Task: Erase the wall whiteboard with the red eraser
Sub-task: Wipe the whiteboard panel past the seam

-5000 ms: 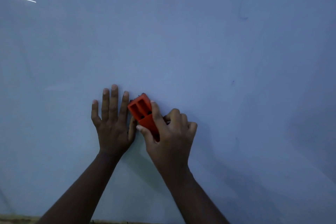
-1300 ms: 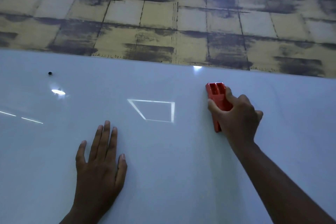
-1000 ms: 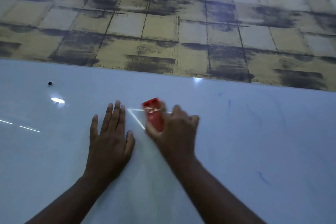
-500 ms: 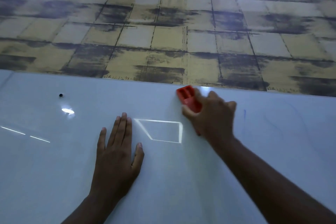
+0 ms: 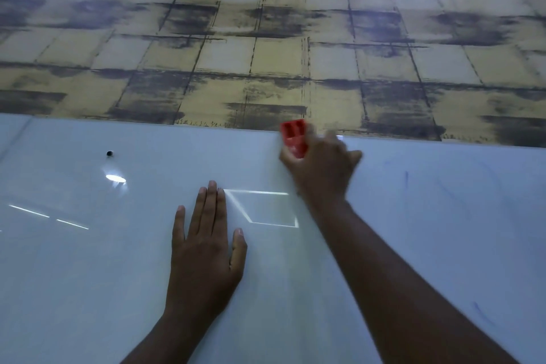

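My right hand (image 5: 320, 168) grips the red eraser (image 5: 293, 137), fingers curled round its lower part; the hand is blurred, so I cannot tell the exact lie of each finger. The eraser sits at the top edge of the whiteboard (image 5: 88, 275), a little right of the edge's middle, its upper end just overlapping the patterned wall (image 5: 266, 38) above. Two dark recesses show in its upper face.

My left hand (image 5: 206, 248) lies flat on the whiteboard below and to the left of the eraser, fingers straight and close together, thumb spread to the right, holding nothing.

Faint blue marks (image 5: 406, 183) remain on the board toward its right edge. A small dark dot (image 5: 110, 153) sits near the top edge on the left. Bright reflections (image 5: 115, 178) lie on the glossy surface, one a four-sided outline between my two hands.
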### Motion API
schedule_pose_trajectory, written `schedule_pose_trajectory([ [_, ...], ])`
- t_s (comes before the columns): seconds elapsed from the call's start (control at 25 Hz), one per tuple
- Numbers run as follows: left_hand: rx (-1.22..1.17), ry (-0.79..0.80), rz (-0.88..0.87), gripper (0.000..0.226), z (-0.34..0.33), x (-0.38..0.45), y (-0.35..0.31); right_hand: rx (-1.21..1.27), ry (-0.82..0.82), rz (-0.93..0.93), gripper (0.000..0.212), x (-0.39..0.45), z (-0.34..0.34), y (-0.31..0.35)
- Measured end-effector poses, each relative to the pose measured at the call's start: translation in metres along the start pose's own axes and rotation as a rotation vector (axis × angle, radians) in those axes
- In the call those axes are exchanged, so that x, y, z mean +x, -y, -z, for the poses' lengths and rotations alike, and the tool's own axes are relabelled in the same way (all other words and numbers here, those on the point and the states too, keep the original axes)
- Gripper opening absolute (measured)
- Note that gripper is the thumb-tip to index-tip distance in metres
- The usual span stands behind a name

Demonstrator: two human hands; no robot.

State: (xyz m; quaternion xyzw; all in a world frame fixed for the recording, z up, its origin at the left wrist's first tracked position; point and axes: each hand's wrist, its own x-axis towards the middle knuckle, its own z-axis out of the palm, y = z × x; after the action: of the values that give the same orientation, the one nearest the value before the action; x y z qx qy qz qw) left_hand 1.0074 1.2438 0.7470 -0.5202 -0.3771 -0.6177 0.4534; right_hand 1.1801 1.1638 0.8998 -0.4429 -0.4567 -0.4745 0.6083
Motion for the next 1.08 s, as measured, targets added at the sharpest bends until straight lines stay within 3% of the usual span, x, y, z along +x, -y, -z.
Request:
schedule_pose_trajectory([
  [0.16,-0.026,0.043,0.006,0.073,0.0,0.002,0.004,0.081,0.108,0.424,0.069,-0.046,-0.016,0.076],
  [0.28,-0.044,0.049,0.017,0.074,0.0,0.002,0.003,0.059,0.129,0.511,0.076,-0.042,-0.013,0.066],
  [0.44,-0.047,0.02,0.005,0.075,0.004,0.001,0.002,0.027,0.133,0.454,0.075,-0.02,-0.001,0.018],
  [0.68,-0.062,-0.014,-0.001,0.074,0.001,0.001,0.003,0.042,-0.001,0.084,0.068,0.005,0.031,-0.091],
  [0.8,-0.035,-0.035,0.015,0.073,-0.001,0.001,0.0,0.037,-0.021,-0.063,0.07,-0.008,0.037,-0.109],
  [0.92,-0.131,-0.049,0.112,0.073,0.008,0.006,-0.033,-0.01,-0.013,0.061,0.066,-0.04,0.031,-0.089],
  [1.08,-0.3,-0.021,-0.015,0.067,0.014,0.002,-0.118,-0.039,0.019,0.371,0.068,-0.071,0.032,-0.078],
])
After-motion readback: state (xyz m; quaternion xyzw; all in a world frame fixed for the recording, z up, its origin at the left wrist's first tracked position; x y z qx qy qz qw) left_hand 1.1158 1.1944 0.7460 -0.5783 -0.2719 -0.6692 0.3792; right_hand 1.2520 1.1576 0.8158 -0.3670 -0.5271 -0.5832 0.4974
